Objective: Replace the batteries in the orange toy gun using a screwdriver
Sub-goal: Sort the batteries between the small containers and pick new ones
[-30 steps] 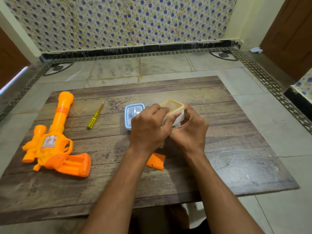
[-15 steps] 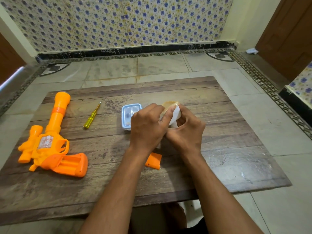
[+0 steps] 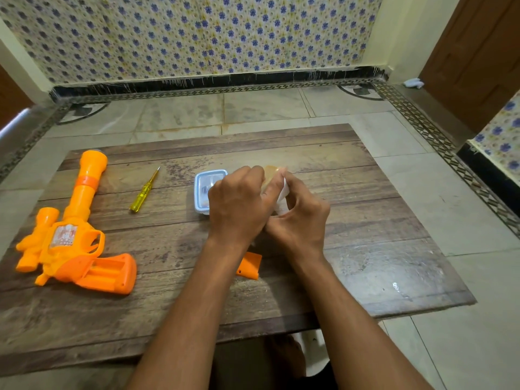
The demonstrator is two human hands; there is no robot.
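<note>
The orange toy gun [image 3: 76, 237] lies at the left of the wooden board [image 3: 365, 249], its open battery bay in the grip facing up. A yellow screwdriver [image 3: 144, 190] lies just right of its barrel. The orange battery cover [image 3: 250, 265] rests on the board, partly under my left forearm. My left hand [image 3: 239, 205] and my right hand [image 3: 302, 218] meet at the board's middle, both gripping a small translucent white container [image 3: 281, 192] that is tilted on its side. A blue-rimmed clear lid [image 3: 206, 182] lies flat just left of my hands. No batteries are visible.
The low board sits on a tiled floor [image 3: 267, 108] in front of a blue-flowered tiled wall [image 3: 197, 35]. A brown door [image 3: 478, 52] stands at the right. My knee [image 3: 281, 358] shows below the board's near edge.
The container has been tipped further over in my hands, so its opening no longer faces up. The hands have stayed in the same spot.
</note>
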